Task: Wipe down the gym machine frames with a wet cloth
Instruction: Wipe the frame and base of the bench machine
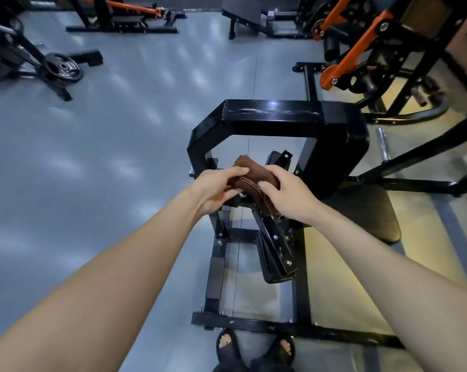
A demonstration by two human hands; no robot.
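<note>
A brown folded cloth is held in the air between both hands, above the black machine frame. My left hand grips its left side with fingers over the top and thumb below. My right hand holds its right side, fingers curled over the folds. The frame is a thick black angular loop with scuffed paint on its top bar. Its base rails run across the floor just in front of my sandalled feet.
Grey floor opens to the left. A black machine with a weight plate stands far left. Orange-armed machines crowd the upper right. A black seat pad and chrome pegs lie right of the frame.
</note>
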